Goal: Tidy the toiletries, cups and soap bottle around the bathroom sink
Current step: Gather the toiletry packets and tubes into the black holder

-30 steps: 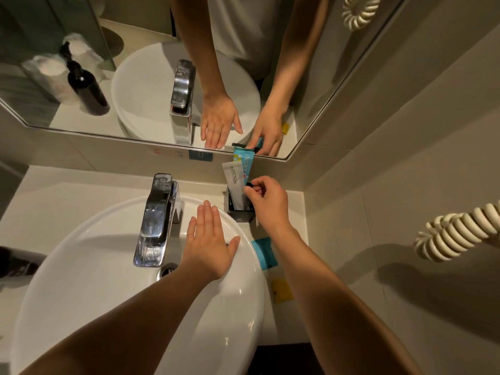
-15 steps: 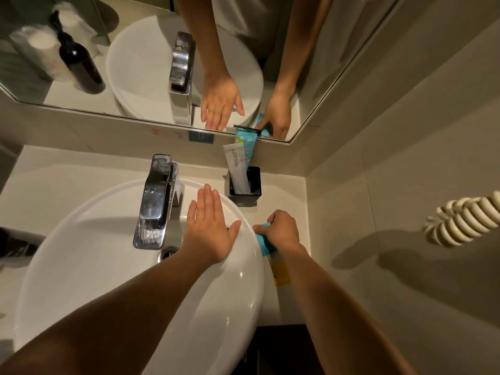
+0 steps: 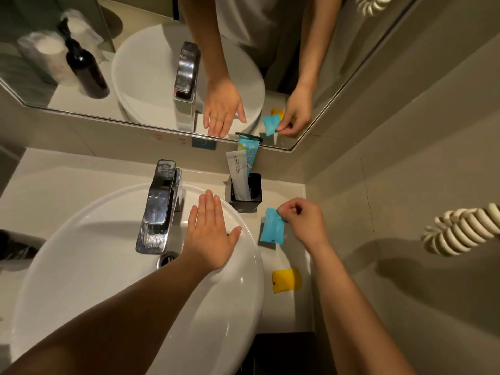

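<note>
Toiletries lie scattered on the counter (image 3: pixel 81 180) to the right of the white sink (image 3: pixel 108 280). Nearest is a yellow packet (image 3: pixel 285 280), flat on the counter just beside the sink's rim. Further back, the right hand (image 3: pixel 304 221) pinches the top corner of a blue packet (image 3: pixel 272 226) between fingertips, and its lower end hangs just above the counter or touches it; I cannot tell which. The left hand (image 3: pixel 209 234) rests flat on the back rim of the sink with its fingers spread open and straight, holding nothing, just right of the chrome tap (image 3: pixel 159 207). Behind them, a black cup (image 3: pixel 247 194) stands in the corner, holding a white tube (image 3: pixel 238 174) and a blue tube (image 3: pixel 247 155) upright. Farthest, the mirror (image 3: pixel 338 77) reflects a dark soap bottle (image 3: pixel 85 69).
</note>
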